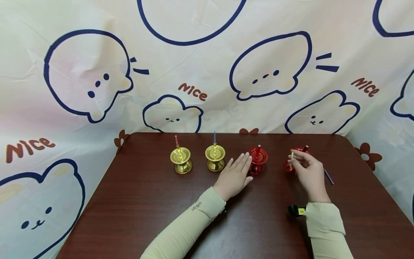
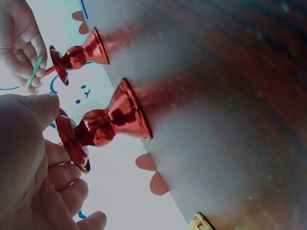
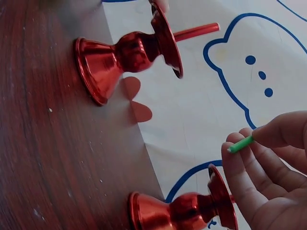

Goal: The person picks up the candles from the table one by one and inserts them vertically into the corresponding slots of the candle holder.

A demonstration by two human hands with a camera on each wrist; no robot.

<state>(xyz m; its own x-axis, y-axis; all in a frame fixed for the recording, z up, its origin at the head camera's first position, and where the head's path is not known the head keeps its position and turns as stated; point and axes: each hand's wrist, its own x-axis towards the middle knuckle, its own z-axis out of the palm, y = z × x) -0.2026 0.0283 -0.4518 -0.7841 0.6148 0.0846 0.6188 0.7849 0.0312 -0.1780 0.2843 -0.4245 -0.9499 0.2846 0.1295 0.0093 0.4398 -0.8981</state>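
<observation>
My right hand (image 1: 312, 178) pinches a thin green candle (image 3: 241, 143) between thumb and fingertips, in front of the far-right red candle holder (image 3: 148, 211). In the head view that holder is partly hidden behind the hand. My left hand (image 1: 233, 177) reaches to the other red candle holder (image 1: 257, 165), its fingers extended at the left side of the dish. In the left wrist view the thumb and fingers lie about the dish rim (image 2: 72, 141); firm contact is hard to tell. This holder has a red spike (image 3: 196, 32) with nothing on it.
Left of the hands stand two gold candle holders, one with a red candle (image 1: 176, 140), the other with a blue candle (image 1: 215, 137). A purple-blue candle (image 1: 329, 177) lies on the brown table (image 1: 258, 223) at the right. A patterned cloth (image 1: 207, 64) hangs behind.
</observation>
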